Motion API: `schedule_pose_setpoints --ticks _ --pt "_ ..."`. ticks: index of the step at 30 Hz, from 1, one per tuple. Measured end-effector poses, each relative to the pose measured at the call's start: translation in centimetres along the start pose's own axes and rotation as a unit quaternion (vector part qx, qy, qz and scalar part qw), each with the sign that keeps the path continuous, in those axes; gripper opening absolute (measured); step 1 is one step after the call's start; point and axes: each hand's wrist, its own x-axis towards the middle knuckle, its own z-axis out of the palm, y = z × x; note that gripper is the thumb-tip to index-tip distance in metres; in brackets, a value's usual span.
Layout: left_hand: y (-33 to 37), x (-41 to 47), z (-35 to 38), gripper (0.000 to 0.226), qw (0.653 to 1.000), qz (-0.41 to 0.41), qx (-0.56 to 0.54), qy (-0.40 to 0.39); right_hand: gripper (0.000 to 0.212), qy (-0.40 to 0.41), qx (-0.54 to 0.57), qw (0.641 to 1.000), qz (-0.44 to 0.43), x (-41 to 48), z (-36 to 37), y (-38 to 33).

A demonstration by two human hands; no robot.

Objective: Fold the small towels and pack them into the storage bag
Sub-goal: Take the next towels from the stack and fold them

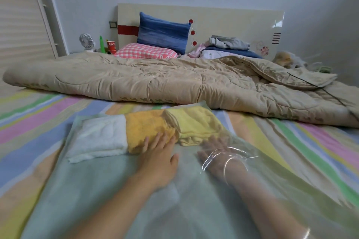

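Note:
A clear plastic storage bag point(97, 190) lies flat on the striped bedsheet in front of me. At its far end three folded towels sit side by side: a white towel point(101, 137) on the left, an orange towel point(145, 128) in the middle, a yellow towel point(194, 124) on the right. My left hand point(159, 159) rests flat on the bag, its fingertips against the orange towel. My right hand point(219, 155) shows hazily through the plastic, apparently inside the bag, fingers spread at the near edge of the yellow towel. Neither hand grips anything.
A rumpled beige quilt point(174, 81) lies across the bed just beyond the bag. Behind it are a pink checked pillow point(145, 51), a blue pillow point(163, 32), a pile of clothes point(227, 46) and the headboard point(233, 21). A small fan point(86, 41) stands at the back left.

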Motion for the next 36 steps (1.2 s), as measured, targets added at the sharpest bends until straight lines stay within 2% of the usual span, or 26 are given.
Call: schedule_pose_setpoints --ticks 2,4,6,9,13,15,19,22,24,27,29,31,34,36 --pt "0.2 -2.0 -0.6 0.057 1.000 -0.013 0.024 0.011 0.066 0.003 -0.038 0.999 -0.018 -3.3 0.3 0.5" --pt "0.6 -4.5 -1.6 0.058 0.998 -0.040 0.039 0.029 0.072 0.034 0.023 0.999 -0.016 -7.2 0.1 0.4" --pt "1.0 -7.8 -2.4 0.060 0.995 -0.079 0.055 0.003 0.068 0.044 0.051 0.998 -0.001 -11.3 -0.3 0.1" --pt "1.6 -13.7 -3.0 0.065 0.989 -0.123 0.068 -0.043 0.070 0.030 0.025 0.999 0.009 -17.9 -0.6 -1.0" --pt "3.5 -21.6 -3.1 0.066 0.990 -0.132 0.040 -0.040 0.095 0.025 0.031 0.999 -0.012 -25.6 -0.3 -2.2" --pt "5.0 -24.4 -3.0 0.066 0.992 -0.118 0.023 -0.042 0.091 0.057 0.030 0.998 -0.026 -29.3 -0.2 -2.5" --pt "8.4 -28.8 -3.5 0.066 0.996 -0.068 -0.002 -0.051 0.061 0.059 0.021 0.997 -0.053 -35.5 0.8 -1.9" --pt "11.5 -31.8 -3.8 0.068 0.998 -0.008 -0.040 -0.045 0.027 0.077 0.006 0.989 -0.128 -39.7 0.3 -0.7" --pt "13.6 -33.6 -3.8 0.087 0.997 0.046 -0.059 -0.034 0.035 0.007 0.036 0.988 -0.148 -43.0 -2.2 -0.3" --pt "16.6 -35.0 -3.2 0.122 0.991 0.106 -0.054 -0.061 0.040 0.046 0.098 0.991 -0.072 -47.3 -5.3 2.0" --pt "17.8 -35.1 -2.3 0.131 0.990 0.113 -0.044 -0.075 0.037 0.092 0.131 0.987 -0.013 -49.1 -7.0 3.8" --pt "18.2 -34.9 -1.2 0.119 0.990 0.118 -0.010 -0.071 0.034 0.136 0.135 0.981 0.034 -50.4 -7.8 5.9" --pt "17.9 -34.8 1.2 0.080 0.989 0.112 0.037 -0.093 0.032 0.179 0.108 0.974 0.087 -51.9 -7.9 9.2" --pt "17.6 -34.2 1.9 0.074 0.986 0.112 0.049 -0.116 0.033 0.206 0.096 0.966 0.124 -52.8 -7.7 10.9"
